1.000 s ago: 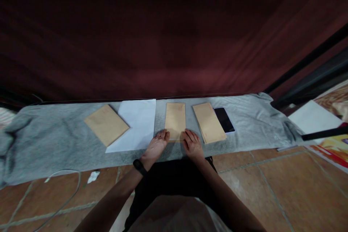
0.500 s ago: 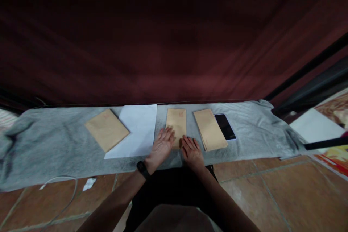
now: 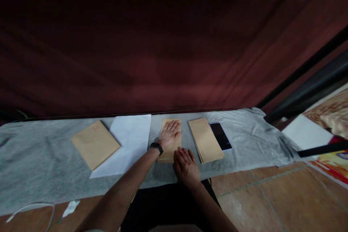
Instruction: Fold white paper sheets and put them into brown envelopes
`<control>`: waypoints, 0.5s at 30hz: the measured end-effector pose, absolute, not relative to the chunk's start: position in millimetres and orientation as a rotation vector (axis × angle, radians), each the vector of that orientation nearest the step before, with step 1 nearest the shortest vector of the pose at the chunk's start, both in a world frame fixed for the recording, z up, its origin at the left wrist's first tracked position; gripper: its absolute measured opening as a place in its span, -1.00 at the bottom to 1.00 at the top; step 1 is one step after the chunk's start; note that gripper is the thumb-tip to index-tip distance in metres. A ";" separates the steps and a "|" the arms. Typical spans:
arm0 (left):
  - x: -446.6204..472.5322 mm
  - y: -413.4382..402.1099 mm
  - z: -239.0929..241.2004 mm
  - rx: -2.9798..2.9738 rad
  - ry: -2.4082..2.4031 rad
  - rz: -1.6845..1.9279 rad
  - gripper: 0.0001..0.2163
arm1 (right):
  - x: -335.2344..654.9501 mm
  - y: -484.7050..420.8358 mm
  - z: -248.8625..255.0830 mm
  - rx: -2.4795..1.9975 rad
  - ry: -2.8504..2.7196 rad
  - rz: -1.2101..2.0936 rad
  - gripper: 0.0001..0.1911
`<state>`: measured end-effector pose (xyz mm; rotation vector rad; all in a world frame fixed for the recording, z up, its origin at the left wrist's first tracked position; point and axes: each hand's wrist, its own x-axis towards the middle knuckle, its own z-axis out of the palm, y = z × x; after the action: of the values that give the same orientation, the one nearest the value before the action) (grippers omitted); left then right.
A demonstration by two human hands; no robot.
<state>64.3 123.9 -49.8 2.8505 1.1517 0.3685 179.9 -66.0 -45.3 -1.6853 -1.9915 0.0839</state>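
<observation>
A narrow brown envelope (image 3: pixel 174 145) lies in the middle of a grey cloth (image 3: pixel 40 159). My left hand (image 3: pixel 169 134) lies flat on its far half, fingers stretched out, a black band on the wrist. My right hand (image 3: pixel 185 165) rests open at the envelope's near right corner, fingers flat on the cloth. To the right lies a stack of brown envelopes (image 3: pixel 205 139), with a black phone (image 3: pixel 220 136) beside it. To the left are a white sheet (image 3: pixel 126 143) and a wider brown envelope (image 3: pixel 95 144) overlapping its edge.
A dark red curtain hangs behind the cloth. The floor is brown tile (image 3: pixel 272 195). A white cable (image 3: pixel 24 210) and a paper scrap (image 3: pixel 70 207) lie at the near left. A black bar (image 3: pixel 320 149) and white paper (image 3: pixel 304 132) are at the right.
My left hand has slid away from me along the middle envelope, from its near end to its far half. My right hand stayed at the near end. The view tilted down.
</observation>
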 end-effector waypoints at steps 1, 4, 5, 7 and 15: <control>61.9 120.9 -50.6 2.858 1.124 0.367 -0.49 | 180.1 -65.9 -46.5 -1.688 -1.992 0.088 -0.55; 53.8 108.3 -53.2 2.867 1.063 0.352 -0.50 | 180.8 -65.4 -48.9 -1.691 -2.002 0.102 -0.57; 51.4 103.8 -54.2 2.867 1.047 0.345 -0.51 | 180.9 -65.3 -49.2 -1.689 -2.006 0.110 -0.58; 46.9 94.6 -55.7 2.861 1.021 0.325 -0.51 | 181.0 -65.4 -49.2 -1.680 -2.006 0.130 -0.58; 18.1 40.9 -56.1 2.871 0.916 0.275 -0.51 | 190.8 -66.5 -60.3 -1.616 -1.975 0.155 -0.58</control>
<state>18.1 40.9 -56.1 2.8712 0.9162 0.2751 190.8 -66.5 -60.3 -1.6159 -1.9748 0.1552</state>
